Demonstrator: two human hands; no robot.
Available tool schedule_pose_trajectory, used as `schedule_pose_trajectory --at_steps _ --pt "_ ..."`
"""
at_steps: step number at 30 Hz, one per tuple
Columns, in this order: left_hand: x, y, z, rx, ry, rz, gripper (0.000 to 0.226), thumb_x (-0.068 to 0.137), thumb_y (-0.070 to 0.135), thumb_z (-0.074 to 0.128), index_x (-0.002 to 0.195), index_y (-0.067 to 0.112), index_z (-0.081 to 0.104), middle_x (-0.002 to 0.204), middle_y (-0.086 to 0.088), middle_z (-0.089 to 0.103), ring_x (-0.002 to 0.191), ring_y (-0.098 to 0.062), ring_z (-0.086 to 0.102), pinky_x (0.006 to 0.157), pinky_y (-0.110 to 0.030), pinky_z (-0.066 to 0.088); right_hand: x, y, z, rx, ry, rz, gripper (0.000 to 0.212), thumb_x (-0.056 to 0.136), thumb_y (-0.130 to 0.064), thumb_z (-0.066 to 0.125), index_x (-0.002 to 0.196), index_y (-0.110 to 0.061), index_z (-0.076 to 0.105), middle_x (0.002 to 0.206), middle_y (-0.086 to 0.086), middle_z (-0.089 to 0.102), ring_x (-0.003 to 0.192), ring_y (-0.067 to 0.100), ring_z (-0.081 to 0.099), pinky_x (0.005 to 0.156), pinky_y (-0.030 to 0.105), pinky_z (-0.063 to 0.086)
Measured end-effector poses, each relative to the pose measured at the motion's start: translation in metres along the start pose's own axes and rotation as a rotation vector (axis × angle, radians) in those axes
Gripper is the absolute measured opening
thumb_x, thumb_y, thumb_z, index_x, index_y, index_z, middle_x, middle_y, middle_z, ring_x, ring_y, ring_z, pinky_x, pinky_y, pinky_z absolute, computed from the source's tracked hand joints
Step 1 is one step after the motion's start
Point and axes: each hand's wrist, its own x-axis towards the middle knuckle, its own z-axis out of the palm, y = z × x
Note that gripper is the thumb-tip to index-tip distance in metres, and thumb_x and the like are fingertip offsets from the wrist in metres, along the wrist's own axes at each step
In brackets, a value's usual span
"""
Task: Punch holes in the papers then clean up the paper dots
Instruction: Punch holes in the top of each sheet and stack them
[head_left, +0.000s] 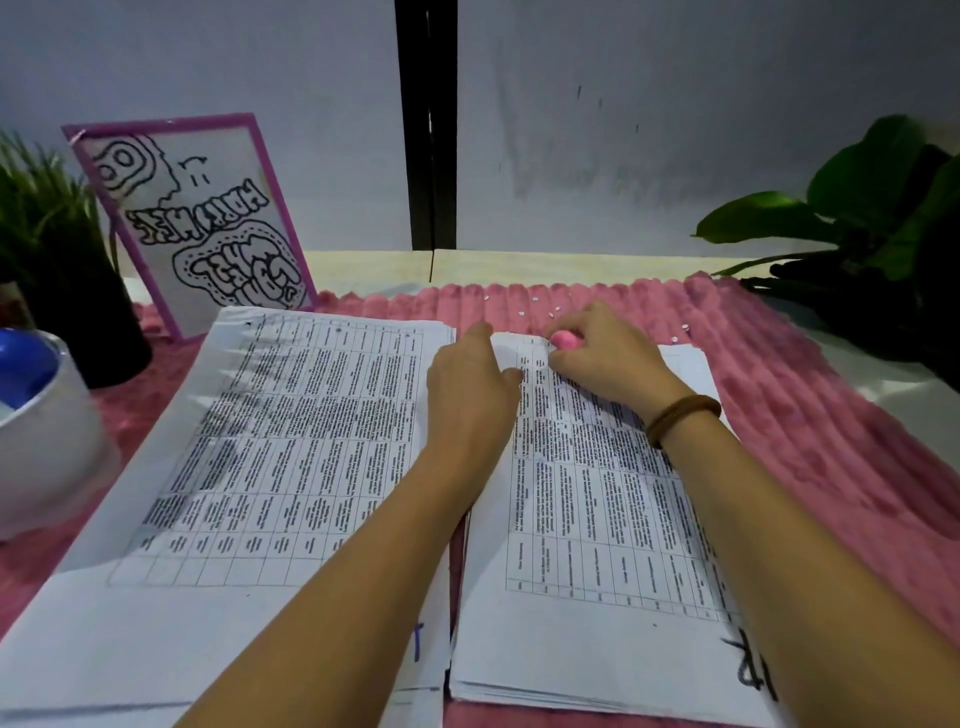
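A pale grey wall rose behind the bench, split by a black vertical strip. The light was dim and bluish. A pink ribbed cloth covered much of the bench. A grassy plant stood far left beside a tilted purple-framed drawing, and a broad-leaved plant far right.

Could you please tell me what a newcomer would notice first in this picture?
Two piles of printed tables, the left stack and the right stack, lie side by side on a pink ribbed mat. At the right stack's far edge the right hand grips a small pink object, probably the punch, while the left hand rests on the paper beside it. White paper dots lie scattered on the mat just beyond.
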Motion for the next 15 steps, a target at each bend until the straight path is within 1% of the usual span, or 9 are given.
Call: schedule_pose_trajectory --at_steps 3,6,7,8,10,12,14,15 --pt "0.001 0.000 0.000 -0.026 0.004 -0.016 0.052 0.086 0.018 0.071 0.133 0.011 0.049 0.117 -0.010 0.064 0.106 -0.026 0.061 0.086 -0.033 0.047 -0.001 -0.001 0.000 0.064 0.032 0.014 0.013 0.093 -0.024 0.060 0.103 -0.019 0.068 0.096 -0.006 0.047 0.071 0.004 0.046 0.056 0.020 0.032" --pt "0.002 -0.002 -0.001 -0.100 0.002 -0.039 0.053 0.083 0.015 0.072 0.131 0.011 0.048 0.114 -0.006 0.063 0.103 -0.023 0.060 0.087 -0.036 0.050 -0.002 -0.004 0.001 0.092 0.052 0.006 0.005 0.092 -0.022 0.062 0.094 -0.019 0.065 0.095 -0.006 0.051 0.069 0.007 0.046 0.055 0.020 0.033" --pt "0.003 -0.003 -0.001 -0.119 0.003 -0.051 0.053 0.083 0.015 0.071 0.131 0.011 0.049 0.112 -0.004 0.062 0.102 -0.022 0.060 0.087 -0.038 0.050 -0.003 -0.005 0.000 0.095 0.060 0.002 0.004 0.093 -0.022 0.062 0.091 -0.019 0.064 0.094 -0.006 0.051 0.068 0.007 0.046 0.054 0.021 0.035" --pt "0.005 -0.004 -0.001 -0.127 0.001 -0.062 0.052 0.082 0.015 0.071 0.129 0.010 0.050 0.109 -0.004 0.062 0.100 -0.022 0.060 0.087 -0.039 0.051 -0.003 -0.005 -0.001 0.109 0.071 0.000 0.006 0.092 -0.022 0.063 0.087 -0.018 0.064 0.091 -0.008 0.050 0.068 0.008 0.047 0.055 0.022 0.040" --pt "0.009 -0.007 0.001 -0.082 -0.019 -0.058 0.044 0.083 0.018 0.070 0.124 0.010 0.055 0.106 -0.004 0.063 0.095 -0.021 0.060 0.080 -0.034 0.050 -0.004 -0.006 -0.003 0.170 0.089 0.003 0.009 0.090 -0.021 0.067 0.084 -0.014 0.065 0.085 -0.009 0.053 0.070 0.012 0.052 0.065 0.031 0.054" --pt "0.011 -0.008 0.002 -0.023 -0.058 -0.017 0.032 0.085 0.019 0.068 0.115 0.012 0.061 0.104 -0.004 0.066 0.089 -0.020 0.060 0.069 -0.026 0.045 -0.004 -0.006 -0.006 0.219 0.103 0.007 0.009 0.087 -0.017 0.070 0.081 -0.011 0.067 0.080 -0.003 0.058 0.071 0.020 0.057 0.073 0.041 0.057" --pt "0.012 -0.011 0.005 -0.003 -0.107 0.025 0.027 0.087 0.021 0.065 0.113 0.016 0.059 0.106 -0.007 0.065 0.088 -0.023 0.060 0.067 -0.028 0.044 -0.004 -0.006 -0.006 0.230 0.111 0.008 0.010 0.086 -0.015 0.069 0.078 -0.011 0.067 0.082 0.007 0.064 0.071 0.027 0.059 0.075 0.047 0.059" --pt "0.012 -0.012 0.006 0.015 -0.121 0.040 0.027 0.089 0.023 0.063 0.114 0.017 0.057 0.107 -0.008 0.063 0.089 -0.025 0.060 0.069 -0.030 0.045 -0.004 -0.006 -0.006 0.228 0.115 0.005 0.011 0.087 -0.015 0.069 0.077 -0.012 0.067 0.083 0.009 0.066 0.071 0.026 0.059 0.075 0.048 0.058"
